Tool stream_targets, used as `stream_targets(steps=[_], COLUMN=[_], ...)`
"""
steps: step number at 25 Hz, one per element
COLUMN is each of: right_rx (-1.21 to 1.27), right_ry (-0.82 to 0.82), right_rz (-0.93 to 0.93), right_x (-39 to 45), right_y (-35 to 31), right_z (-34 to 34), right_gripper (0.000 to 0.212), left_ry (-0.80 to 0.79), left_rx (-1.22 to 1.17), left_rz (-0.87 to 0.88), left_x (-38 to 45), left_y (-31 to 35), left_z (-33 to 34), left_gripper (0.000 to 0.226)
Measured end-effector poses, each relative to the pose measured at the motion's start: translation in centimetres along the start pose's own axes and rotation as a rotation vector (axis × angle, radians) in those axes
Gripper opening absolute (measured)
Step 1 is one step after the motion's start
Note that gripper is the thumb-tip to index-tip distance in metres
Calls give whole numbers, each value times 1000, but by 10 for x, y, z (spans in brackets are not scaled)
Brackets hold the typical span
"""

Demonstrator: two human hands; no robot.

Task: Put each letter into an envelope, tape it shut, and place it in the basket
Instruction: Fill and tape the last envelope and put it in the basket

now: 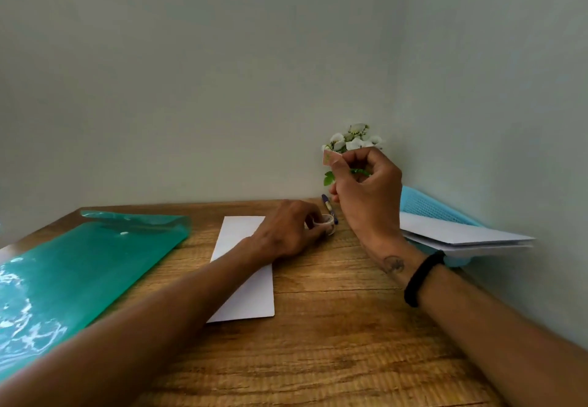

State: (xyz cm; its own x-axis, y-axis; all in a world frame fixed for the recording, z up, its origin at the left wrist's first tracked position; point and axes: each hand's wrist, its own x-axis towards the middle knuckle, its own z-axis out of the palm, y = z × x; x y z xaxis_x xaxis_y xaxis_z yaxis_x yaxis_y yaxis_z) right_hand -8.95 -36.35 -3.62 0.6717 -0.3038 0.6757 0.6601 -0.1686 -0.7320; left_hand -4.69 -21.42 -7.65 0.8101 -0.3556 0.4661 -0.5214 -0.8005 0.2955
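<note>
White paper envelope flat mid-desk, long axis toward far edge, under left forearm; left hand grip clamped on small tape roll; right hand pinches torn tape strip above, envelope down-left of it

Envelope mid-table; folder left; basket right, holding envelopes.

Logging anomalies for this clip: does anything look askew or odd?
Mostly tidy. The envelopes in the light blue basket stick out past its edge, and the basket leans against the wall.
</note>
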Motion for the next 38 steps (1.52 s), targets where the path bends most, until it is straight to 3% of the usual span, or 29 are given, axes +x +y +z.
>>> stream_targets(steps=[6,9,12,13,15,18,20,23,25,28,31,33,38], right_rx=[-7,22,118,161,172,-9,-38,8,64,176,231,258,209], right_ry=[-82,-147,-193,-248,-441,-629,-612,-592,-585,-555,-510,-458,-401], right_rz=[73,167,262,329,481,494,471,514,559,628,623,581,438], right_x=[-4,-13,-20,-26,-44,-70,-76,-75,-77,-77,-73,-69,-62], right_y=[1,-2,-10,-12,-16,-15,-13,-10,-6,-5,-5,-6,-12], right_z=[-1,2,5,7,14,24,27,24,25,28,25,24,21], right_gripper=[19,19,15,15,15,13,13,16,19,34,52,49,32], left_ry=[-181,-123,58,59,65,194,270,318,246,-81,-385,-438,27], left_rx=[-98,-73,209,155,-309,-930,-1158,-1264,-1264,-1282,-1340,-1336,-1308], left_rz=[150,128,-258,-441,-713,-823,-849,-871,-912,-964,-844,-806,-878], left_x=[-38,-57,-79,-90,-109,-121,-122,-124,-127,-131,-133,-134,-127], left_y=[33,22,-13,-22,-28,-21,-17,-10,-11,-5,0,1,-6], left_z=[-12,-44,-80,-88,-97,-102,-104,-101,-99,-102,-104,-103,-99], left_gripper=[41,37,44,55,72,65,39,48,61,64,61,60,34])
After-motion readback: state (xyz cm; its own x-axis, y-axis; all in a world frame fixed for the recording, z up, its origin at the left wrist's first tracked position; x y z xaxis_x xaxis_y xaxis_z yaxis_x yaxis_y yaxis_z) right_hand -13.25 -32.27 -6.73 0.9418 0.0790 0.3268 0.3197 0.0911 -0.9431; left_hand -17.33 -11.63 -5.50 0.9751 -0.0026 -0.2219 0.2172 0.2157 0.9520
